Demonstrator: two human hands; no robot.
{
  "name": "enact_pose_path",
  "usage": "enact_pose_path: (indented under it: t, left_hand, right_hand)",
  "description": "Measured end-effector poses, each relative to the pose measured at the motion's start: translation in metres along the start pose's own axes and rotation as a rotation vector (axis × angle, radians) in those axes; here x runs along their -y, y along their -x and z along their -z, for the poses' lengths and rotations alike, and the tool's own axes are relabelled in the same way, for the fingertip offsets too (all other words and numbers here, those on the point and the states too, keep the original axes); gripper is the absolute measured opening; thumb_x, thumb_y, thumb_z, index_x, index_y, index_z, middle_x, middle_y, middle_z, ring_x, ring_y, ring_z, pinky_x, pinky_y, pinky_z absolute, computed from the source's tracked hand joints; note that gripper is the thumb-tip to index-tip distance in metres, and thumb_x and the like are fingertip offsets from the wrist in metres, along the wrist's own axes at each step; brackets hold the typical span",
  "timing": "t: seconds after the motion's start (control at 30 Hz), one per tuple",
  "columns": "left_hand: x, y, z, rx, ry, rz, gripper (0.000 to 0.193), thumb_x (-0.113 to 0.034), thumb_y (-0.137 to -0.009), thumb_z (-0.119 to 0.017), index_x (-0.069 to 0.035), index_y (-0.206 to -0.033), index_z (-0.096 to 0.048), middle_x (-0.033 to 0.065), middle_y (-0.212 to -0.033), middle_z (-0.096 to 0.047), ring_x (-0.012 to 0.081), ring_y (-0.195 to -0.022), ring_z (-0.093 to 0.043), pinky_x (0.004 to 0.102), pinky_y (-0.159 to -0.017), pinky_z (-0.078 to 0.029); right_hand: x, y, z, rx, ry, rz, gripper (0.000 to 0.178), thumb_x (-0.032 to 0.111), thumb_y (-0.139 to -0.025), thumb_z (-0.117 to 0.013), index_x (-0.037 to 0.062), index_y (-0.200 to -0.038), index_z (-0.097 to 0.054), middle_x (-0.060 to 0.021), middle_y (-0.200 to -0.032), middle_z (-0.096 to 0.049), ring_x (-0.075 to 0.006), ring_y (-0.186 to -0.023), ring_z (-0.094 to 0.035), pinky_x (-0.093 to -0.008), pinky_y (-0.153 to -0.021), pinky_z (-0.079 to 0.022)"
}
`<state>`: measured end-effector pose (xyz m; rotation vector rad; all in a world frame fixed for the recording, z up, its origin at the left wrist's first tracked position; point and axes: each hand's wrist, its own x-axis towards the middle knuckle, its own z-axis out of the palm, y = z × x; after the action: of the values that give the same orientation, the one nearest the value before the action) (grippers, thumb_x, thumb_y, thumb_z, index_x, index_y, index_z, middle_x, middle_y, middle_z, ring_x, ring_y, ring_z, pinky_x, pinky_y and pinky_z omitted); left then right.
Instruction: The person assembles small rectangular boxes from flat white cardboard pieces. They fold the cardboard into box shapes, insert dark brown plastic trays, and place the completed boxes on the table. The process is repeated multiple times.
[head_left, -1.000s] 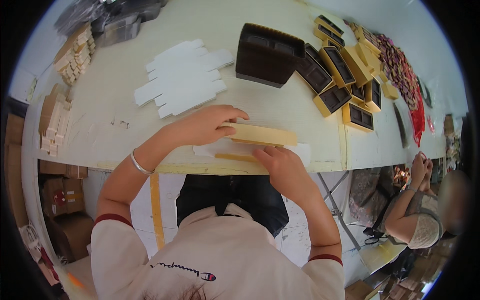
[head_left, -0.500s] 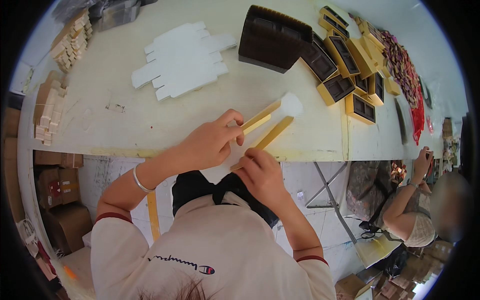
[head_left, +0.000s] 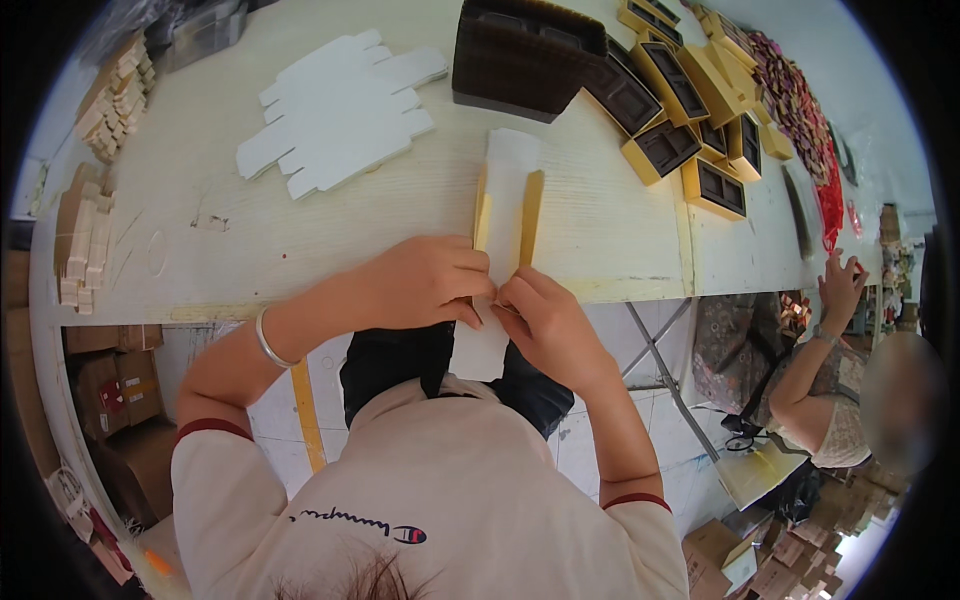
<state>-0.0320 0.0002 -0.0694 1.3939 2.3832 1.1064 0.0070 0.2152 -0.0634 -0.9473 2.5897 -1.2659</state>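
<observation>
A partly folded cardboard box (head_left: 507, 185), white inside and gold outside, lies at the table's near edge with its two long sides standing up. One end flap lies flat on the table, and the other hangs past the edge over my lap. My left hand (head_left: 440, 283) pinches the near end of the left side, fingers bent. The near end of the right side is pinched by my right hand (head_left: 548, 322). Both hands are close together; the fold between them is partly hidden by fingers.
Flat white box blanks (head_left: 335, 110) lie at the far left of the table (head_left: 370, 225). A stack of dark brown plastic trays (head_left: 525, 65) stands behind the box. Gold boxes (head_left: 665, 150) with brown inserts are piled right. A co-worker's hand (head_left: 840, 290) shows at far right.
The box has turned from slanting right to pointing nearly straight away from me. Both hands have shifted, the right one outward, and are now level at its near corners.
</observation>
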Motion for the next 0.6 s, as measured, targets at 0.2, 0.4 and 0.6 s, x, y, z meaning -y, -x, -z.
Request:
enact_pose_path:
  t: [0.2, 0.4, 0.6]
  left_hand:
    - [-0.019, 0.005, -0.025, -0.209, -0.003, 0.146, 0.012, -0.009, -0.074, -0.072, -0.007, -0.085, -0.068, 0.0036, -0.076, -0.058, 0.0239, -0.071, -0.056, 0.0348, -0.062, -0.047]
    - [-0.02, 0.01, -0.032, -0.305, -0.089, 0.109, 0.011, -0.007, -0.074, -0.072, -0.006, -0.085, -0.069, 0.005, -0.078, -0.06, 0.0233, -0.068, -0.056, 0.0339, -0.058, -0.047]
    - [-0.018, 0.015, -0.032, -0.271, -0.132, 0.051, 0.011, -0.013, -0.081, -0.068, -0.008, -0.091, -0.068, 0.0052, -0.082, -0.059, 0.024, -0.07, -0.056, 0.0342, -0.061, -0.047]
  right_hand:
    - [0.007, 0.001, -0.003, 0.078, 0.091, -0.069, 0.02, -0.01, -0.076, -0.057, -0.0025, -0.092, -0.049, -0.0171, -0.094, -0.051, -0.0357, -0.086, -0.054, -0.042, -0.073, -0.046]
    - [0.008, 0.021, 0.008, 0.071, 0.098, 0.076, 0.043, -0.01, -0.073, -0.058, -0.0057, -0.115, -0.051, -0.0213, -0.127, -0.049, -0.0359, -0.105, -0.055, -0.0402, -0.084, -0.047]
    - [-0.019, 0.029, -0.007, -0.123, 0.19, 0.29, 0.036, -0.009, -0.072, -0.064, -0.0038, -0.108, -0.059, -0.018, -0.122, -0.053, -0.0308, -0.095, -0.058, -0.0375, -0.079, -0.049]
